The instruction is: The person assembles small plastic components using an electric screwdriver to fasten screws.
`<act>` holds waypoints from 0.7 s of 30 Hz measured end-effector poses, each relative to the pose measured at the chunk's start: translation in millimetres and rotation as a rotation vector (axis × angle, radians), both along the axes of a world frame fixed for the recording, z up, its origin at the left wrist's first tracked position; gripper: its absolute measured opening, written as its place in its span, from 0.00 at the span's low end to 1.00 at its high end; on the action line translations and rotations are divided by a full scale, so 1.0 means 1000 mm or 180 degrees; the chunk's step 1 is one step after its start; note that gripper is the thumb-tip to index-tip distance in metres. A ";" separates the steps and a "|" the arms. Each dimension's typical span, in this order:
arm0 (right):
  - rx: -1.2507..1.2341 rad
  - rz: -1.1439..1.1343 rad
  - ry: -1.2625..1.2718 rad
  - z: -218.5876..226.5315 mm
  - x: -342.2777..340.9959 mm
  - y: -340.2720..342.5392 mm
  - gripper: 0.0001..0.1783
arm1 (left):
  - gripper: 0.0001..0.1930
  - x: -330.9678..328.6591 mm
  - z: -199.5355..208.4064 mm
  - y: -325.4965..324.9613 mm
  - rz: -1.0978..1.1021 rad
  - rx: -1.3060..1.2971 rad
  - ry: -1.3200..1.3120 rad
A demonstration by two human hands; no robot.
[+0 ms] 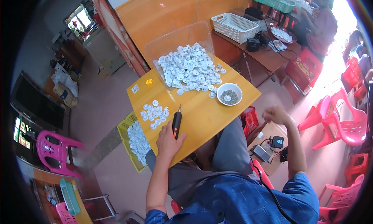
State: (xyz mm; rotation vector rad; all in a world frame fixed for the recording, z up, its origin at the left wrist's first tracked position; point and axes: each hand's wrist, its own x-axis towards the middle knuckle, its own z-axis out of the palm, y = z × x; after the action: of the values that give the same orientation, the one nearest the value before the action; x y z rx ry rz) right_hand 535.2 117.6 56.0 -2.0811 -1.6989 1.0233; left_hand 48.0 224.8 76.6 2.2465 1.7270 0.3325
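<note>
My left hand (168, 141) rests at the near edge of the yellow wooden table (194, 127), closed around a slim black electric screwdriver (177, 123) whose tip points away from me. Just beyond it lies a loose group of small white plastic parts (154, 114). A clear plastic bin (178, 37) lies at the far side, with a big heap of the same white parts (188, 66) spilling onto the table. A white bowl (239, 92) holds small grey metal pieces, probably screws, and a white part. Off the table's right side is my right hand (278, 115), fingers curled; whatever they hold is hidden.
A yellow crate (125, 132) full of white parts stands on the floor left of the table. On a low wooden stand (274, 162) at my right sit small boxes and cables. Pink chairs (351, 119) line the right, and a person (320, 27) sits by another table with a white basket (235, 27).
</note>
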 end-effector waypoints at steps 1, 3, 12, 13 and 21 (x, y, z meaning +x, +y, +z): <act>-0.0505 0.0259 -0.0166 -0.001 -0.004 -0.013 0.11 | 0.42 0.002 -0.002 0.000 0.0055 -0.0020 0.0002; -0.1580 0.0700 0.0144 0.016 -0.028 -0.034 0.11 | 0.42 0.002 -0.004 0.001 0.0119 -0.0133 0.0128; -0.2601 0.1749 0.0677 0.017 -0.069 -0.076 0.13 | 0.29 -0.001 -0.039 0.017 0.0170 0.0142 -0.0356; -0.2194 0.1670 0.0439 0.028 -0.065 -0.069 0.13 | 0.29 0.000 -0.040 0.018 0.0132 0.0123 -0.0374; 0.1483 0.0339 -0.0302 0.040 -0.104 0.065 0.08 | 0.26 -0.011 -0.022 -0.012 0.0173 -0.1184 -0.2950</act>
State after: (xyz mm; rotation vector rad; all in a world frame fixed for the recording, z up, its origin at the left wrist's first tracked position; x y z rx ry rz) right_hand 430.7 182.9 95.7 -1.7746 -1.8906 0.4922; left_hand 37.4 212.7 54.8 1.4126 1.2009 0.8226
